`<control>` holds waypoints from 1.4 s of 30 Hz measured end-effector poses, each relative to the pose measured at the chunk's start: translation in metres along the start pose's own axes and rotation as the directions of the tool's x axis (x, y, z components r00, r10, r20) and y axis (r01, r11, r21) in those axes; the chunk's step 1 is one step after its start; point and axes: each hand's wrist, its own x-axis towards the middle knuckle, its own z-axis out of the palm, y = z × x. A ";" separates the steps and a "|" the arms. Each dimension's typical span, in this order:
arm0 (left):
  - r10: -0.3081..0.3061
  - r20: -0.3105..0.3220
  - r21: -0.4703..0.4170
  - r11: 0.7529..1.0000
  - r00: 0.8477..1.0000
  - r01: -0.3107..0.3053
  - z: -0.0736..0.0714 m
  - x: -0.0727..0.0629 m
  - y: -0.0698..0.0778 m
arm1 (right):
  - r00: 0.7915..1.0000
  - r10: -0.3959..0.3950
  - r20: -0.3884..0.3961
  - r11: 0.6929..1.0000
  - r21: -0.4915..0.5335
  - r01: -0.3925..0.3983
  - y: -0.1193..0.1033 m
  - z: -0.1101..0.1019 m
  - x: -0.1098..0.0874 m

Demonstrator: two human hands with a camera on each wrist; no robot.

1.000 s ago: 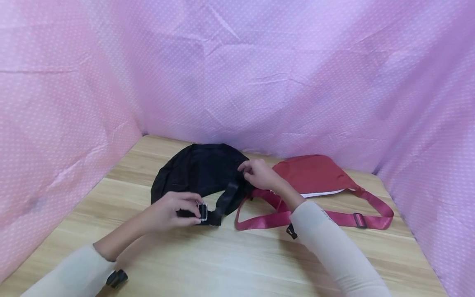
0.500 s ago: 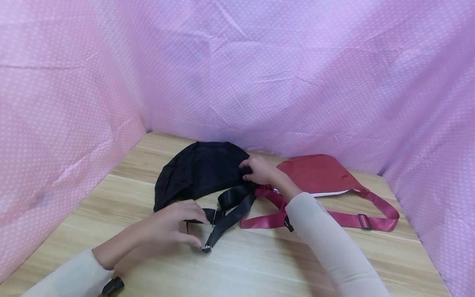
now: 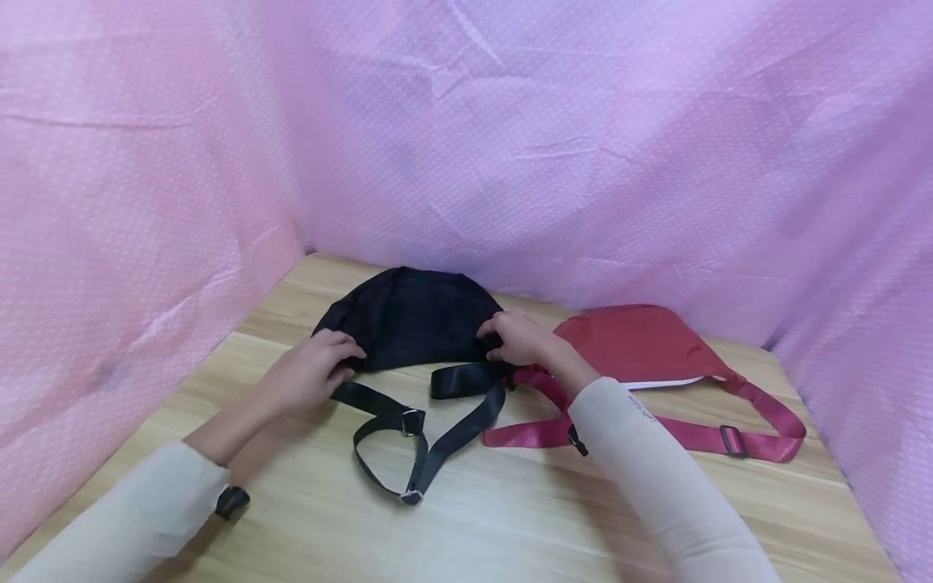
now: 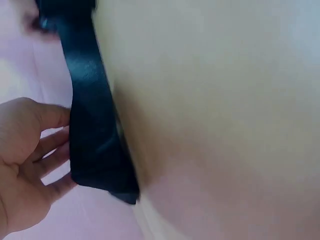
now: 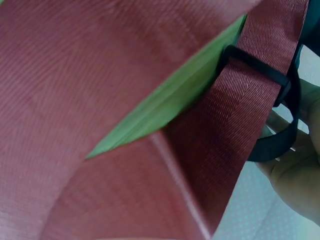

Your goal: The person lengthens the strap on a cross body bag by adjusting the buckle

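We see the left hand (image 3: 312, 371) up at the left end of the black bag (image 3: 430, 320), thumb and fingers pinching it there; a second ago that hand held a buckle nearer us; now the front buckle (image 3: 411, 497) lies on the wooden table (image 3: 313, 518), the black strap (image 3: 462, 431) looping loosely in front of the bag, with a second buckle (image 3: 412, 422) behind it; the right hand (image 3: 519, 337) stays at the bag's right end, thumb and fingertips pinching it, as before; just beside, to our right, the red bag (image 3: 634, 348) and its magenta strap (image 3: 780, 417) lie much as they did.
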 end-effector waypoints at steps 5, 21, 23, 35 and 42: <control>0.037 0.042 -0.049 0.998 0.998 -0.035 -0.017 0.007 -0.029 | 0.999 -0.045 0.009 0.998 -0.049 0.045 -0.007 0.002 0.002; 0.129 0.156 0.052 0.989 0.979 -0.138 -0.040 0.012 -0.060 | 0.999 -0.048 0.017 0.998 -0.045 0.049 -0.032 0.002 0.004; 0.137 0.158 0.024 0.989 0.978 -0.143 -0.043 0.009 -0.051 | 0.997 -0.073 -0.009 0.997 -0.032 0.073 -0.040 0.000 0.000; -0.368 0.086 -0.016 0.929 0.926 0.370 -0.067 -0.037 -0.035 | 0.878 -0.465 -0.111 0.879 -0.174 0.443 -0.105 0.020 -0.033; -0.498 0.185 -0.218 0.820 0.847 0.529 -0.068 -0.048 -0.046 | 0.823 -0.566 0.053 0.781 -0.283 0.556 -0.138 0.035 -0.044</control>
